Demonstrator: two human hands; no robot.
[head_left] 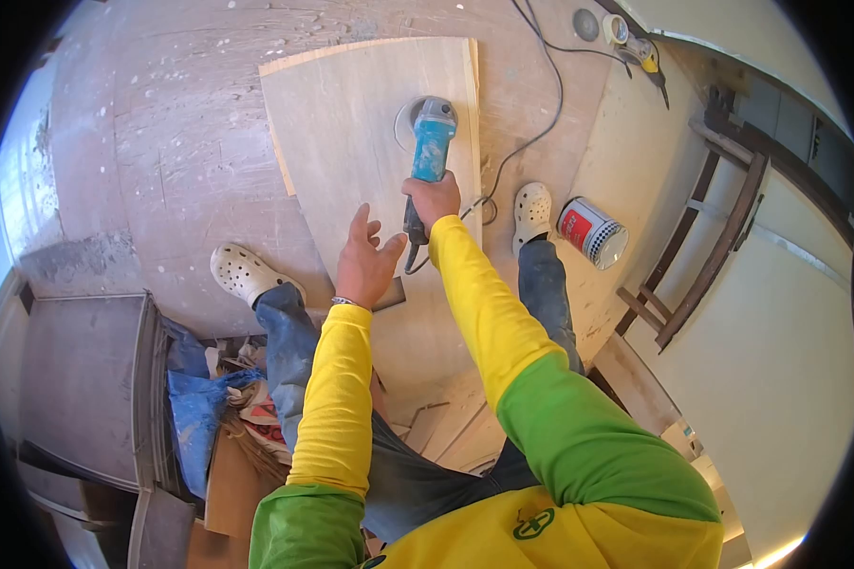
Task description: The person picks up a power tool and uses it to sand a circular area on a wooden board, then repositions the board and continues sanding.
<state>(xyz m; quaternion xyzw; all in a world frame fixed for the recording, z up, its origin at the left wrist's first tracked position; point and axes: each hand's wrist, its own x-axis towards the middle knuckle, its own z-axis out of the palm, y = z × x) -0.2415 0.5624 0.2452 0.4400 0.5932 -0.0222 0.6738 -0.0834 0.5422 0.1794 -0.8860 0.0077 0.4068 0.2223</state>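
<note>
Right fingers (443,189) curl, apparently firmly, while left fingers (359,224) spread loosely.

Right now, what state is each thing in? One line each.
Angle grinder: held, head down at the board; running or off unclear
Right grip: closed around the grinder
Left grip: open, empty
Pale board: lying flat
Cord: loose, curving; plugged in or not unclear
Red-labelled can: unheld; contents not visible
Blue plastic: crumpled
</note>
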